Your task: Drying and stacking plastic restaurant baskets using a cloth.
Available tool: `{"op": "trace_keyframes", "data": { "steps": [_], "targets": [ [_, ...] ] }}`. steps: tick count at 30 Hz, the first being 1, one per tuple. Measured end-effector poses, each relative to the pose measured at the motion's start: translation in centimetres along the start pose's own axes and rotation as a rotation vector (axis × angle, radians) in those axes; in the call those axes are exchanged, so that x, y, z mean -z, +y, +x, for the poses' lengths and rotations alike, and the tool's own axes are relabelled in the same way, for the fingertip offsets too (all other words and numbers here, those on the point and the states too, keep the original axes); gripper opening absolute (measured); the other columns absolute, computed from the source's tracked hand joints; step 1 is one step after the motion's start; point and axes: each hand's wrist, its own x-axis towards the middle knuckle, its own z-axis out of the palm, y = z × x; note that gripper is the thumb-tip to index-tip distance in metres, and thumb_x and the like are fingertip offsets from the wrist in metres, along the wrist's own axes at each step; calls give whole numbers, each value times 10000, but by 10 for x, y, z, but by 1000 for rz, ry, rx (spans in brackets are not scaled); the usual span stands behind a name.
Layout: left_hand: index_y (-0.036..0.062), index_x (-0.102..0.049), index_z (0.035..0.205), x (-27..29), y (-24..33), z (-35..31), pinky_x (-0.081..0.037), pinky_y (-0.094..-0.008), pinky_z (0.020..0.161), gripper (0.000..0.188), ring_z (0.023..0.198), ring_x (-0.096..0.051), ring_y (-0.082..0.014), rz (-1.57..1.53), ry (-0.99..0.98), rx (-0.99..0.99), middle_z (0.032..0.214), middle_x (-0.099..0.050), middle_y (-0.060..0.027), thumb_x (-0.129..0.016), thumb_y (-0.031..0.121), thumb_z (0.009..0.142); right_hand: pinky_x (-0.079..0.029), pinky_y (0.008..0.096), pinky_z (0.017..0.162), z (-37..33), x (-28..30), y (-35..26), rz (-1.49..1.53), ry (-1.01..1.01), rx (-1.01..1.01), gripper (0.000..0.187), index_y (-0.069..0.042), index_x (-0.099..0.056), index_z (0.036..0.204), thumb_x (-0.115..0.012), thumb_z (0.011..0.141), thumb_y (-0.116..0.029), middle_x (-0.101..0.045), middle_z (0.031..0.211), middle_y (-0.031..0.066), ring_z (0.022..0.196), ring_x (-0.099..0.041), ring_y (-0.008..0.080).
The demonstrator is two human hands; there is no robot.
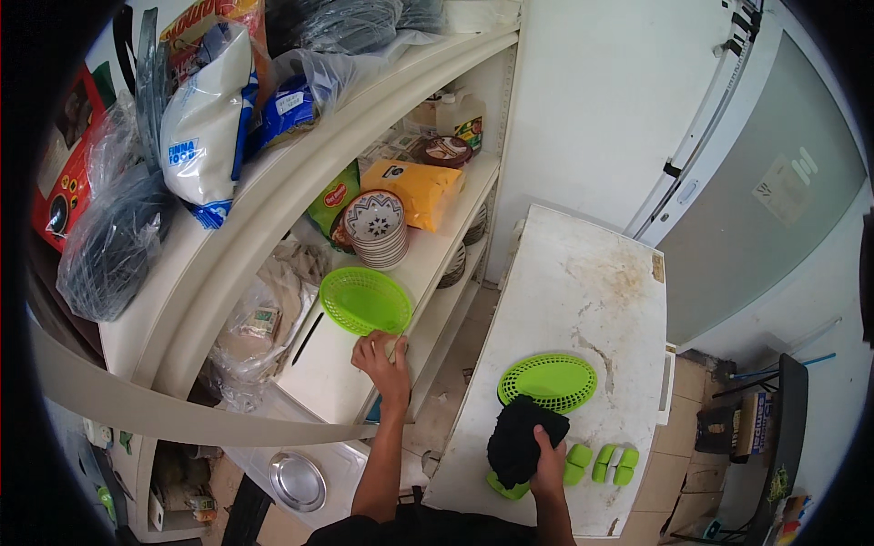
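My right hand (548,462) grips a bunched black cloth (526,441) over the white table. Partly behind the cloth lies an oval lime-green plastic basket (569,369) with a perforated rim. A similar green basket (364,300) rests on the shelf to the left. Just below that basket's near rim is my left hand (382,364), its fingers apart and nothing visible in them. Whether the fingertips touch the rim I cannot tell. Beside my right hand several small lime-green rounded pieces (614,464) sit on the table, and another green thing (507,487) shows partly under the cloth.
On the shelf (332,369), a stack of patterned bowls (375,227) stands by an orange bag (419,189). Above, bagged goods (205,123) crowd the upper shelf. A round metal dish (298,482) sits lower left. The white table (574,282) has brown stains. A dark chair (774,446) stands right.
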Motion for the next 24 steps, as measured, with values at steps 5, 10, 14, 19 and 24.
{"op": "trace_keyframes", "data": {
  "steps": [5,10,14,19,24],
  "targets": [
    [120,-687,918,-4,-4,17,-286,-437,945,147,1049,-489,-248,135,-68,-100,981,-606,-1,-725,144,778,-527,347,848,0,-2,0,7,-23,0,388,20,-510,1211,-652,879,-120,-622,1107,128,979,-626,226],
    [116,-671,873,-9,-12,14,-316,-411,905,147,996,-515,-232,115,-55,-185,970,-603,-9,-743,94,747,-522,372,878,-2,-5,3,-37,-28,-4,431,-2,-453,1236,-648,887,-161,-586,1151,140,1034,-607,251],
    [94,-636,841,-8,-7,15,-313,-430,911,79,977,-505,-262,100,13,-212,951,-582,-47,-682,55,789,-519,378,882,1,-2,5,-34,-46,-8,441,-7,-442,1241,-651,884,-161,-582,1159,143,1037,-606,257],
    [21,-571,842,7,-13,-24,-377,-455,806,36,831,-500,-342,-287,-188,-46,901,-563,-147,-564,56,851,-513,345,876,-3,-9,-3,20,19,-31,425,10,-485,1231,-664,875,-138,-602,1140,123,1010,-613,225],
    [4,-566,931,13,14,-70,-446,-386,612,108,667,-559,-307,-454,-541,-70,783,-583,-143,-560,109,906,-524,369,877,5,1,6,-14,33,15,429,10,-454,1239,-638,893,-163,-588,1161,148,1032,-613,261]
  ]
}}
